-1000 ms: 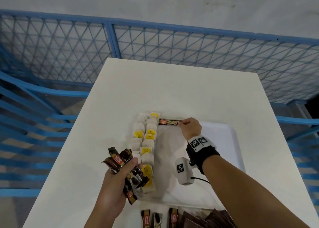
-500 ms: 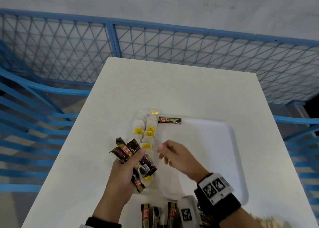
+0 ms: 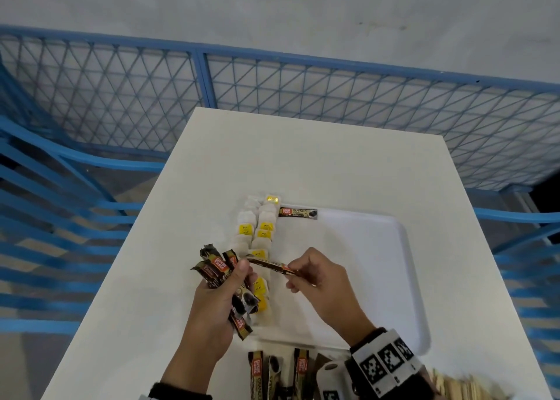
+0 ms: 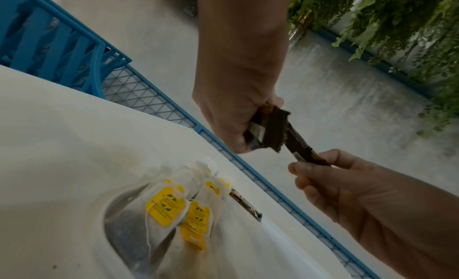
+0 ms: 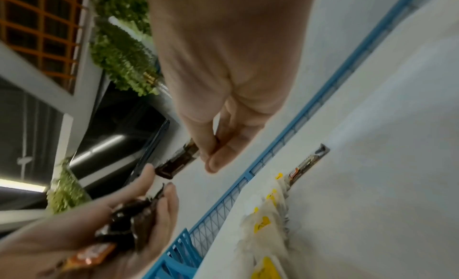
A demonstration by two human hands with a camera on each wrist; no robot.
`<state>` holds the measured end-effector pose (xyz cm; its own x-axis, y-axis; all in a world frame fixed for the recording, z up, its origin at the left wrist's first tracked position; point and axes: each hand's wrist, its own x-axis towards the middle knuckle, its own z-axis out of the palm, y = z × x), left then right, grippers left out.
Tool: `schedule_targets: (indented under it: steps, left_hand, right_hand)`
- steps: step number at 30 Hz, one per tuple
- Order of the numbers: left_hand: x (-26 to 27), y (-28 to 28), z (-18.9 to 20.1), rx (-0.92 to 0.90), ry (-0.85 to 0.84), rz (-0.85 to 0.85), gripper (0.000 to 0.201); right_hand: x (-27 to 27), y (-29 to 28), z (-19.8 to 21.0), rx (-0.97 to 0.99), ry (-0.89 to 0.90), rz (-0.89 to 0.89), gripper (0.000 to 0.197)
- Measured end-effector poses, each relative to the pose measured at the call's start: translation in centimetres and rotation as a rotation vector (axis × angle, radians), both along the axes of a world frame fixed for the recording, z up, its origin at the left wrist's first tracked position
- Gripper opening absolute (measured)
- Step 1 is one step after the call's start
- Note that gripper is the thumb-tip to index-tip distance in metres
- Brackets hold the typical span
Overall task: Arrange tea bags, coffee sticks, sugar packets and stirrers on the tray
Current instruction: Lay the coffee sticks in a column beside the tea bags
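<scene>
A white tray (image 3: 378, 248) lies on the white table. Two rows of tea bags (image 3: 260, 233) with yellow tags run down its left side. One dark coffee stick (image 3: 297, 212) lies at the tray's far edge, beside the top tea bags. My left hand (image 3: 224, 293) grips a bundle of coffee sticks (image 3: 216, 268) over the tray's left edge. My right hand (image 3: 312, 275) pinches the end of a single coffee stick (image 3: 271, 265) whose other end lies at the left thumb. The same pinch shows in the left wrist view on the stick (image 4: 301, 148) and in the right wrist view (image 5: 181, 161).
More coffee sticks (image 3: 272, 372) lie on the table at the near edge, in front of the tray. Wooden stirrers (image 3: 460, 384) show blurred at the bottom right. A blue mesh fence (image 3: 272, 87) surrounds the table on the far side and both sides.
My right hand let go of the stick at the tray's far edge, drew back to the left hand and now pinches another stick from the bundle.
</scene>
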<state>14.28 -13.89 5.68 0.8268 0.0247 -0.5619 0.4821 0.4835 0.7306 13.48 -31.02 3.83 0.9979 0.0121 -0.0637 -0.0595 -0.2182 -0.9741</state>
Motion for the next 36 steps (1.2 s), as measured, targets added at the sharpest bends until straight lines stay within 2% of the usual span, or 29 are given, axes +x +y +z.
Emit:
schedule_targets:
  steps: [4, 6, 8, 11, 15, 16, 18, 22, 25, 27, 29, 33, 36]
  left_hand:
    - [-0.1, 0.0, 0.1, -0.061, -0.001, 0.014, 0.012]
    - [-0.2, -0.1, 0.1, -0.04, 0.012, 0.018, 0.005]
    - [-0.2, -0.1, -0.1, -0.009, 0.027, 0.047, 0.005]
    - [-0.2, -0.1, -0.5, 0.019, 0.024, 0.078, 0.008]
    - [-0.3, -0.5, -0.5, 0.016, 0.001, 0.088, 0.008]
    - [-0.3, -0.6, -0.4, 0.013, -0.002, 0.091, 0.009]
    - [-0.4, -0.9, -0.3, 0.023, -0.024, 0.076, 0.012]
    - [-0.7, -0.9, -0.5, 0.122, -0.073, -0.069, 0.02]
    - [-1.1, -0.9, -0.7, 0.236, -0.083, -0.165, 0.021]
    - [-1.1, -0.8, -0.8, 0.272, -0.068, -0.144, 0.019]
    - [-0.9, -1.0, -0.8, 0.284, -0.058, -0.114, 0.021]
    - [-0.2, -1.6, -0.2, 0.276, -0.088, -0.108, 0.029]
    - [0.5, -1.6, 0.1, 0.3, -0.131, -0.111, 0.028]
  right_hand:
    - [-0.4, -0.5, -0.5, -0.316, -0.358, -0.002, 0.025]
    - [-0.6, -0.5, -0.6, -0.346, -0.39, -0.008, 0.025]
    - [-0.9, -0.5, -0.1, -0.222, -0.236, 0.005, 0.027]
    - [-1.1, -0.3, 1.1, 0.171, 0.156, 0.066, 0.045]
    - [-1.0, 0.8, 1.5, 0.602, 0.437, -0.115, 0.055]
    - [-0.9, 1.1, 1.5, 0.673, 0.478, -0.137, 0.052]
    - [-0.8, 1.6, 1.4, 0.695, 0.511, -0.114, 0.04]
    - [-0.5, 2.3, 1.5, 0.817, 0.434, -0.192, 0.014]
    - [-0.2, 1.8, 2.0, 0.918, 0.383, -0.229, 0.01]
    - [0.1, 1.2, 2.1, 0.897, 0.389, -0.205, 0.015]
    - [0.3, 0.5, 2.1, 0.782, 0.431, -0.167, 0.014]
    - [0.1, -0.5, 1.5, 0.214, 0.419, 0.065, 0.021]
    - [-0.2, -0.9, 1.4, 0.03, 0.367, 0.222, 0.021]
